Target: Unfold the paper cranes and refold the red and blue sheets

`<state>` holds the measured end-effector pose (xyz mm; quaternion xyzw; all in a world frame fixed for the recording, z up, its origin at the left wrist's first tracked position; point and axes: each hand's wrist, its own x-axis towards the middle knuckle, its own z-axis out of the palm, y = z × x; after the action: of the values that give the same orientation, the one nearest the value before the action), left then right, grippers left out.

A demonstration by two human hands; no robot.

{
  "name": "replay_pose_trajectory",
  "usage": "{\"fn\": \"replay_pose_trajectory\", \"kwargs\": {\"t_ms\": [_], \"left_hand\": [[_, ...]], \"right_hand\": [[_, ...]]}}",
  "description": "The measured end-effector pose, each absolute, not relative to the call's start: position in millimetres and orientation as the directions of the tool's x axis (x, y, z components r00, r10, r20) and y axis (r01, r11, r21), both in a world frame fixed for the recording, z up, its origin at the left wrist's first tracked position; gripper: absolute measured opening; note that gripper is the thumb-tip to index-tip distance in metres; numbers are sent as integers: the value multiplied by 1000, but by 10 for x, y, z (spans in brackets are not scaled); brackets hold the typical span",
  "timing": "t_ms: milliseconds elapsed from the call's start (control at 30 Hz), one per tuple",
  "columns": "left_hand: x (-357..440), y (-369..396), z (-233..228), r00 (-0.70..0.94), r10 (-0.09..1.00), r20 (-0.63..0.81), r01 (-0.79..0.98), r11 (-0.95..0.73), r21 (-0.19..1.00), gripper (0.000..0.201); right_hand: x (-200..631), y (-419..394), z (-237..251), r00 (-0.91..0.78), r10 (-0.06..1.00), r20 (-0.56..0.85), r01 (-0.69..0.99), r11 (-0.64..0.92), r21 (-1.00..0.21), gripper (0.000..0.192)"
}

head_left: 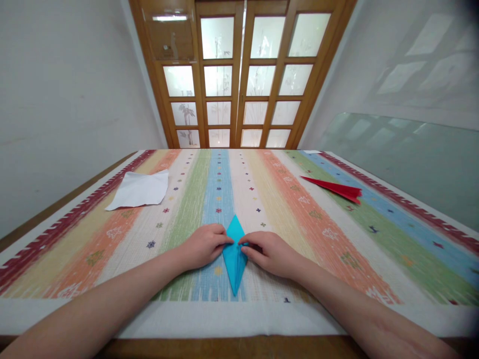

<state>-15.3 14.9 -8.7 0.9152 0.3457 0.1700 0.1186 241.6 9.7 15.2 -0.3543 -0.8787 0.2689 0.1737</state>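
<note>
Right, mid-fold I'd say — my left hand (204, 245) and right hand (266, 252) pinch the blue paper (234, 254) flat on the cloth (299, 209) near me — next needs a firm crease.

a blue folded paper (234, 252), diamond-shaped, is pressed flat on a striped tablecloth (318, 219) by the left hand (204, 245) and right hand (267, 252), fingertips meeting at its middle. a white sheet (140, 189) and a red folded paper (337, 188) are seen farther back.
</note>
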Motion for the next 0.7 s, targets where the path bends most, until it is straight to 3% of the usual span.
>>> {"fn": "replay_pose_trajectory", "kwargs": {"t_ms": [233,700], "left_hand": [[-118,84,-64,660,714,233,610,-690,389,27],[-75,46,-22,575,793,200,626,-584,517,17]], "right_hand": [[2450,81,124,-649,753,111,541,559,-629,18],[2490,61,191,-695,713,86,520,582,-625,15]]}}
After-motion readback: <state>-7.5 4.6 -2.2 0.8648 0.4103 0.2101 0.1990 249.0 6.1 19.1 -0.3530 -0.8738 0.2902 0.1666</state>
